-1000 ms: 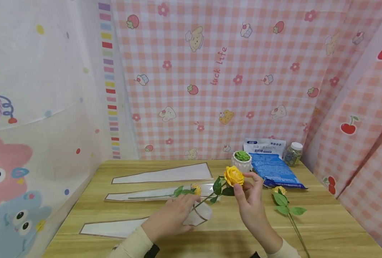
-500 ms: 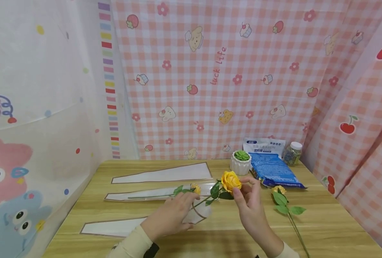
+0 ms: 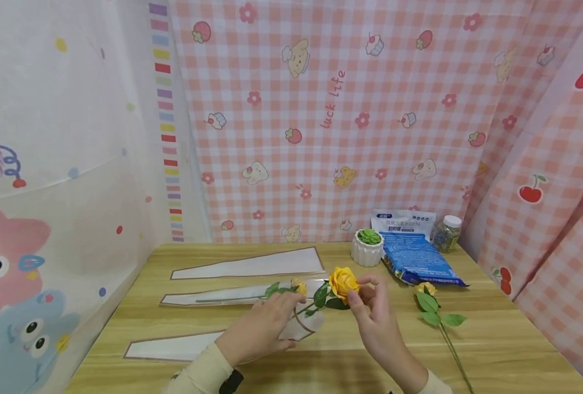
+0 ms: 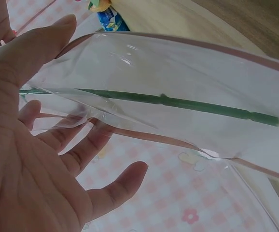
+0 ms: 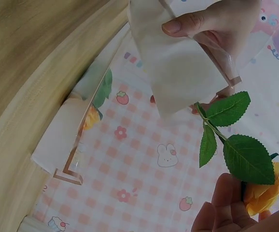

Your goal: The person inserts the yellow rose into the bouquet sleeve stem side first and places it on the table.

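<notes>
A yellow rose (image 3: 343, 283) with green leaves is held at its bloom by my right hand (image 3: 382, 325), thumb and fingers around the petals. My left hand (image 3: 261, 328) grips a tapered clear-and-white flower sleeve (image 3: 178, 346) with a brown border, near its wide mouth. In the left wrist view, the rose's green stem (image 4: 207, 106) lies inside this sleeve, its cut end toward the narrow part. The leaves (image 5: 248, 157) are outside the mouth in the right wrist view, between both hands. The left thumb (image 5: 192, 23) lies on the sleeve's face.
Behind, another sleeve (image 3: 178, 300) holds a yellow rose (image 3: 299, 287), and a flat sleeve (image 3: 252, 265) lies farther back. A loose rose (image 3: 429, 306) lies at right. A potted succulent (image 3: 368, 249), blue-and-white bag (image 3: 414, 254) and lidded jar (image 3: 447, 234) stand at back right.
My right hand and the rose have moved left and down toward the left hand, bringing bloom and leaves closer to the sleeve's mouth. My left hand has stayed nearly still.
</notes>
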The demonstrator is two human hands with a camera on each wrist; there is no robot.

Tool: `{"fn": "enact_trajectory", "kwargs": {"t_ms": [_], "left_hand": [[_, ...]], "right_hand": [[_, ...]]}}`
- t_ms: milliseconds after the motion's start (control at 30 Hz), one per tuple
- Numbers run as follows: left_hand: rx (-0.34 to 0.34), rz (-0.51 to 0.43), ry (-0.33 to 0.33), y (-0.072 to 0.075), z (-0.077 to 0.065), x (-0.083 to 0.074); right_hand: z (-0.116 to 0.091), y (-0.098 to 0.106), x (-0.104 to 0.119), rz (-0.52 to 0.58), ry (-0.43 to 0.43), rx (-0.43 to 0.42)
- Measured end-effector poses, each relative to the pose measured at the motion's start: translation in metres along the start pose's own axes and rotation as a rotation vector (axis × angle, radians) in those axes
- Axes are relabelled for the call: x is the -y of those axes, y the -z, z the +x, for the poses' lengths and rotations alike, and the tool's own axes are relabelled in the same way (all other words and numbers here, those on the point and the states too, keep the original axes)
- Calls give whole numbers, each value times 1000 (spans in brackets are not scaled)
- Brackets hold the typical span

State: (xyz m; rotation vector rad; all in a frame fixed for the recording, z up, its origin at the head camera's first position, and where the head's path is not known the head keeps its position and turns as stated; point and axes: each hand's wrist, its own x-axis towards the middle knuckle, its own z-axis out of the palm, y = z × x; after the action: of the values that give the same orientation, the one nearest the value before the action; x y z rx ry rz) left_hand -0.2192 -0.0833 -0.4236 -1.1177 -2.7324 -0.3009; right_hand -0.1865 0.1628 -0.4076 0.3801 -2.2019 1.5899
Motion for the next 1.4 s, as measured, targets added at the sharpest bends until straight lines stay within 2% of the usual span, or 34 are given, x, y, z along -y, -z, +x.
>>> {"fn": "enact_trajectory", "kwargs": {"t_ms": [233, 500, 933, 1167, 1400], "left_hand": [[-7, -7, -8, -1, 1, 2], [-7, -27, -2, -2, 4, 3], [-42, -47, -38, -1, 4, 4], [-28, -39, -30, -1, 5, 4], [-14, -39, -18, 0, 6, 4]], "right_hand": [[-1, -3, -2, -34, 41, 9], [-3, -4, 1, -48, -17, 59], [-5, -7, 0, -67, 19, 82], [-4, -8, 2, -85, 2, 96], [-2, -9, 2, -103, 20, 87]]}}
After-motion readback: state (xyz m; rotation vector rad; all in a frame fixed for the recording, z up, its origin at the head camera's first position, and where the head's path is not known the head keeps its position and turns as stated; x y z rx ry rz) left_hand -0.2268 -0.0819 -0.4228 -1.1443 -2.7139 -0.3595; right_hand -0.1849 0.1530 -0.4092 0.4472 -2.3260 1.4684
